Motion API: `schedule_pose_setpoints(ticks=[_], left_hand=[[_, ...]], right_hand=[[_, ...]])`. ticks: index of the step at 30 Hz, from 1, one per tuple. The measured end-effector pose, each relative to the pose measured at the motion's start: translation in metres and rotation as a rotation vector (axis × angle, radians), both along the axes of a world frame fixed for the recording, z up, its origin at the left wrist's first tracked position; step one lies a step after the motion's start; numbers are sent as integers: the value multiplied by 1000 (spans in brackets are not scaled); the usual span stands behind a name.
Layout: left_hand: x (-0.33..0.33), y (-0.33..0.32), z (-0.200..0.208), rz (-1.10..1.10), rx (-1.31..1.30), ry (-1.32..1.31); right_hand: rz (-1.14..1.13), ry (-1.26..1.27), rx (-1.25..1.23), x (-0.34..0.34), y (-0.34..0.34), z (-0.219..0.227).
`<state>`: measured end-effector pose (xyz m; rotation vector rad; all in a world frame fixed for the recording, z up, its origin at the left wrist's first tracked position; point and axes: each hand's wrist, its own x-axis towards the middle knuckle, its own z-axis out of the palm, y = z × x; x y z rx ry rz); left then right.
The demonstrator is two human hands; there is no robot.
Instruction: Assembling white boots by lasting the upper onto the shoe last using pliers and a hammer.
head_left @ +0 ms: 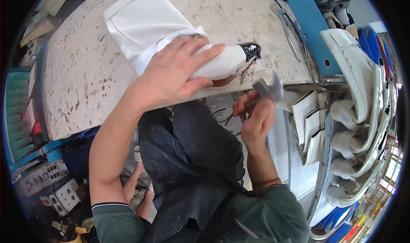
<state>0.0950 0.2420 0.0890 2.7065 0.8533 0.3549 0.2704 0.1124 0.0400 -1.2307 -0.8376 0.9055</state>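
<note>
white leather boot (162, 33) with a tall soft shaft and a glossy black toe cap lies on its side on the worn, paint-flecked pale worktable (81, 68). its long axis runs from the shaft opening at the upper left, far from the person, to the toe at the right, close to the table's near edge, so the toe points right and slightly toward the person. the leather looks smooth and matte, folded in a crease at the ankle; the cap shines.

left hand (175, 74) lies flat over the ankle and foot, fingers spread and pressing down. right hand (256, 117) hangs just off the table edge below the toe, fingers curled tight around a small grey metal hammer (267, 88) whose head sits near the sole.

to the right stands a rack of white moulded shoe lasts (358, 127), smooth and curved, beside a blue panel (309, 25) and long metal pliers (288, 31).
</note>
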Motion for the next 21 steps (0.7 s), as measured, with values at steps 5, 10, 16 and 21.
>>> schedule_pose_setpoints(ticks=[5,10,16,21], left_hand=[[-12,4,-9,-13,-62,-59],[-66,-28,10,-66,-49,4],[-99,-19,-43,128,38,-322],[-105,-65,-23,121,-234,-626]], right_hand=[[287,130,-287,7,8,-6],[213,-213,-247,79,54,42],[731,-371,-221,117,122,22],[853,-219,-419,87,-1,3]])
